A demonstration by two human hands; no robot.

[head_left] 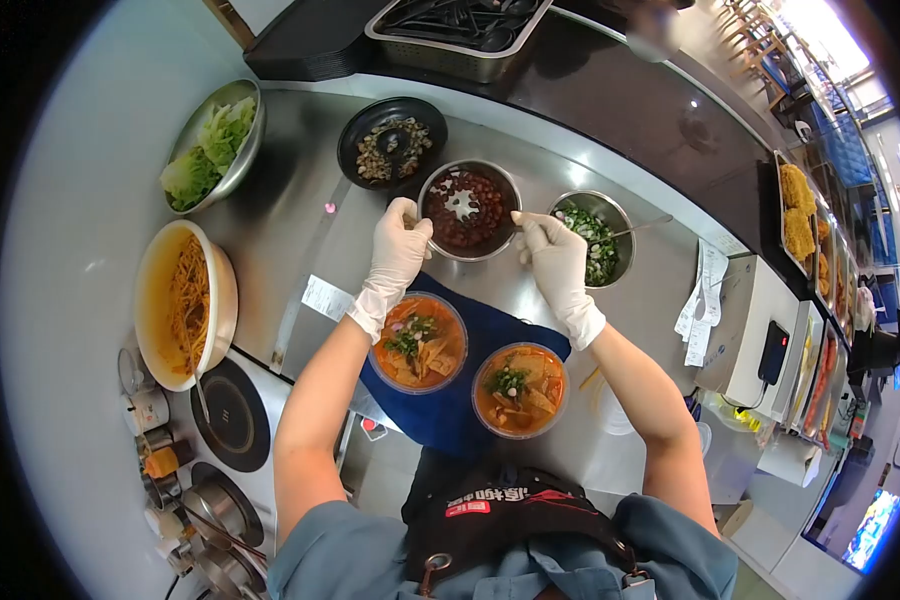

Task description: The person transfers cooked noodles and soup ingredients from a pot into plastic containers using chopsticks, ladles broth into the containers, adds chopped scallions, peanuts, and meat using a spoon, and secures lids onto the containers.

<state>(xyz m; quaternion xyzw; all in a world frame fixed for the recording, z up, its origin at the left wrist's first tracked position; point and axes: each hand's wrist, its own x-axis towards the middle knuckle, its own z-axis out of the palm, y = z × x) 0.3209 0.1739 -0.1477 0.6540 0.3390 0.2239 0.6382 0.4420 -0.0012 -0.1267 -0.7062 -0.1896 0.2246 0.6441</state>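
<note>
My left hand (403, 250), in a white glove, has its fingers closed at the left rim of a round metal bowl (486, 252). On the opposite side, my right hand (553, 255), also gloved, pinches the right rim. The bowl holds reddish-brown pieces that look like peanuts, with its bare bottom showing in the middle. Below my hands, two clear round tubs of red soup stand on a dark blue cloth (440, 410): the left tub (419, 342) and the right tub (519, 392). Both soups have chopped green onion on top.
A black bowl (345, 150) of small chopped bits stands left of the metal bowl; a chopped green onion bowl (625, 262) stands right. Lettuce bowl (253, 160), noodle basin (225, 290) and hot plate (235, 425) line the left. Receipts (703, 300) hang beside a white machine (745, 345).
</note>
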